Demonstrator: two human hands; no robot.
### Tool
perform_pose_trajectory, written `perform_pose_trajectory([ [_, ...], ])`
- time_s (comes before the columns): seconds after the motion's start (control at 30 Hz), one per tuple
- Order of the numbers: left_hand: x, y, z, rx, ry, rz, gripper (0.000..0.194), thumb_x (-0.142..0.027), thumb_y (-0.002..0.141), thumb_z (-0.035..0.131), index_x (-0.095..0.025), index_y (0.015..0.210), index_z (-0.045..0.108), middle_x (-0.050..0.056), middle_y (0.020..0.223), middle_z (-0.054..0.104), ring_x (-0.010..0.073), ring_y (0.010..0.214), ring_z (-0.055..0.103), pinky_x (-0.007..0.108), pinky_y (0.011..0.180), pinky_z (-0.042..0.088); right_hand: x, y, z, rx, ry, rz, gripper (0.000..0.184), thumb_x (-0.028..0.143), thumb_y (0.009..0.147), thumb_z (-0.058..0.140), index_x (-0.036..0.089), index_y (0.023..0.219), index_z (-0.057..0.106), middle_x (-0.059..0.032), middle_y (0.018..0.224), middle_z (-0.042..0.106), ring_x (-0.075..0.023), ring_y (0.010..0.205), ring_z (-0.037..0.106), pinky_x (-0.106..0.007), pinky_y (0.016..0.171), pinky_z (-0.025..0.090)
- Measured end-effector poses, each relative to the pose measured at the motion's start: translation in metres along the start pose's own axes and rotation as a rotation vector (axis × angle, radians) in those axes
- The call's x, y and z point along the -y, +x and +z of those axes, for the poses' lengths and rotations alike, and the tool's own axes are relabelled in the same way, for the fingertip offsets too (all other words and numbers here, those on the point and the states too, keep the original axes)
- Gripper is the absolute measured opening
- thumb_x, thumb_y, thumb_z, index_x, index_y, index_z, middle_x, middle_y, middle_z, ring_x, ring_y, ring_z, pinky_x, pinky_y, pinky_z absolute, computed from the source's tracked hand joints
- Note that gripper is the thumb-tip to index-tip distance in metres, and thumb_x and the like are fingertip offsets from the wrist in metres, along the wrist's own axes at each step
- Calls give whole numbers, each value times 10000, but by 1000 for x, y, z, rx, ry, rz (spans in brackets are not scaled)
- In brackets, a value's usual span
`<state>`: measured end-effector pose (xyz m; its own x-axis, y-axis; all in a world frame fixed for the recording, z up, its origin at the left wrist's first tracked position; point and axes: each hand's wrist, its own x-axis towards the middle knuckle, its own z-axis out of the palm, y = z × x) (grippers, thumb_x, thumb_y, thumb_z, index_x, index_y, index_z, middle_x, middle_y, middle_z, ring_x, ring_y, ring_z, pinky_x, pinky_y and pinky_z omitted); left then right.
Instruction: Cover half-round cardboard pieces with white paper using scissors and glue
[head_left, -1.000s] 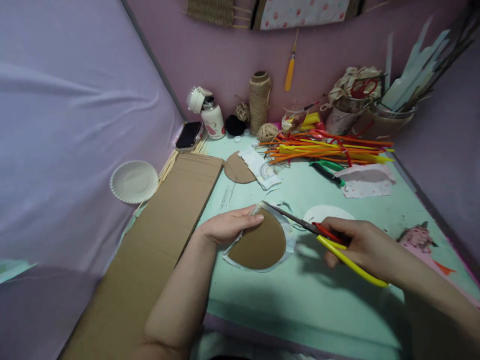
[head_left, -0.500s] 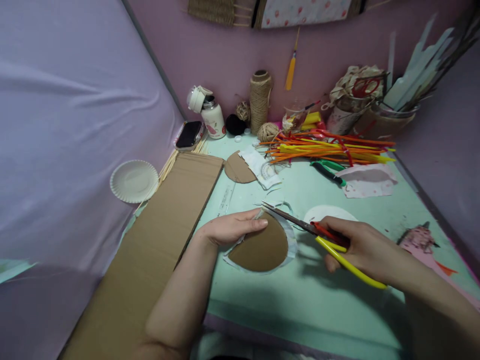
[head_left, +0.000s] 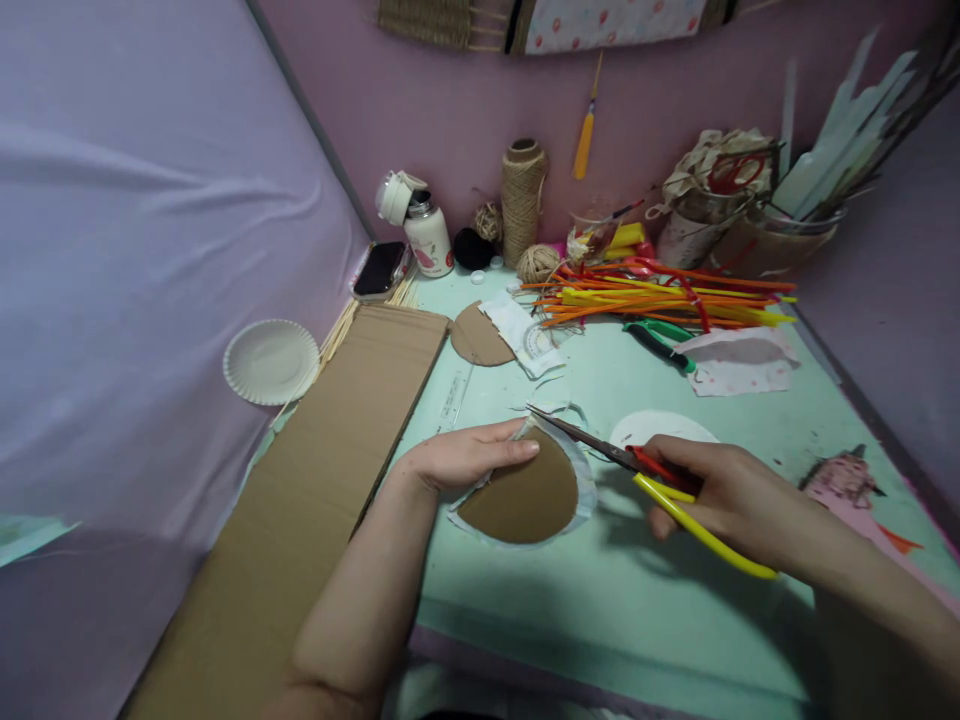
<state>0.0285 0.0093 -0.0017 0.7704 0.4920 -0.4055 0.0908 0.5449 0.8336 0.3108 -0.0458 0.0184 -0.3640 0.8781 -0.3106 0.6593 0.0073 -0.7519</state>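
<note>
My left hand (head_left: pixel 480 452) grips a brown cardboard disc (head_left: pixel 536 495) by its upper left edge, thumb on top. A pale fabric border (head_left: pixel 587 495) shows around the disc's rim. In my right hand (head_left: pixel 716 490) is a pair of scissors (head_left: pixel 600 445) with one red and one yellow handle. Their blade tips lie at the top edge of the disc, by the border, close to my left fingertips. Whether the blades pinch the fabric I cannot tell. Thin fabric trimmings (head_left: pixel 574 410) rest just beyond the tips.
A long cardboard sheet (head_left: pixel 330 430) lies left. Behind are a cut cardboard circle (head_left: pixel 480 335), a protractor (head_left: pixel 538 342), green-handled pliers (head_left: pixel 660 345) and a bundle of pipe cleaners (head_left: pixel 660 295). A white disc (head_left: pixel 660 428) lies behind my right hand. Twine (head_left: pixel 523 205) and a bottle (head_left: pixel 429 240) stand at the wall.
The whole view has shifted very slightly. My hands, the scissors and the cardboard disc keep nearly the same places relative to each other.
</note>
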Motion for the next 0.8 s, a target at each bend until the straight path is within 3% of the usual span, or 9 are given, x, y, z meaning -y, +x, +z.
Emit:
perform_pose_trajectory([
  [0.3,-4,-4,2,7,51,-56,525,-538,796,696,-222,1215,665,72,1075,708,198,966,621,294,832,440,-1,2,-1,-25,-75,-40,272,438,759,631,205,623,598,13,571,526,-138,553,460,-235,508,329],
  [0.4,-4,-3,4,-4,7,-46,473,-497,791,720,-218,1171,689,69,1071,715,198,976,637,286,845,454,-4,5,0,-115,-106,-20,323,499,770,611,215,622,571,22,551,499,-138,533,450,-235,502,331],
  [0.47,-2,-1,4,-65,-119,-1,437,-448,782,744,-195,1134,697,76,1053,725,200,965,657,287,854,472,-8,8,3,-239,-179,34,378,571,765,603,226,633,525,23,537,500,-143,512,446,-241,493,324],
  [0.6,-2,11,1,-343,-430,161,284,-304,821,717,-151,1058,685,72,934,746,185,866,700,291,858,508,-21,16,10,-446,-381,133,348,560,808,567,230,707,524,-22,584,589,-181,520,519,-263,491,313],
  [0.67,-4,17,-2,-461,-542,240,215,-252,866,653,-144,1052,670,67,899,748,178,823,712,304,871,520,-28,20,14,-493,-445,145,268,467,833,550,205,843,608,-75,719,670,-220,613,602,-279,526,358],
  [0.8,-12,21,-2,-553,-697,284,188,-215,909,549,-123,1021,669,73,845,754,189,780,725,357,921,527,-40,30,24,-584,-492,91,385,354,845,524,147,1154,621,-168,1071,702,-303,907,669,-348,690,479],
])
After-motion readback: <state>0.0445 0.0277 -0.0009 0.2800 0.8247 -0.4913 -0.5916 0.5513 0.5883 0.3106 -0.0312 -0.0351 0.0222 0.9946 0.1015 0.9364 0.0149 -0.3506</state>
